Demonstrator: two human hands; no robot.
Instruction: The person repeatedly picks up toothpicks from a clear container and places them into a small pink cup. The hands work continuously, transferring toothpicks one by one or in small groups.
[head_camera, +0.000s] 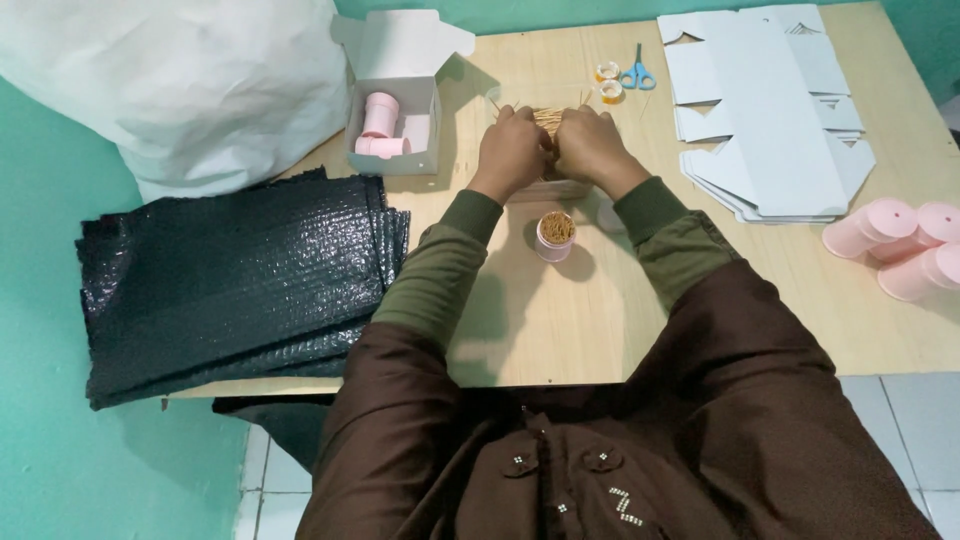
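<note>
Green walls stand around a wooden desk (560, 330) where a person works. The left hand (512, 150) and the right hand (590, 143) are side by side, both squeezing one bundle of thin wooden sticks (548, 118) between them. Just below the hands, near the wrists, stands a small pink tub (555, 236) full of sticks. Left of the left hand is an open white box (395, 125) with pink tubs in it. Right of the right hand lie flat white cards (765, 110), and past the hands are blue scissors (634, 72). I think a snug, even squeeze keeps the sticks tidy and together.
</note>
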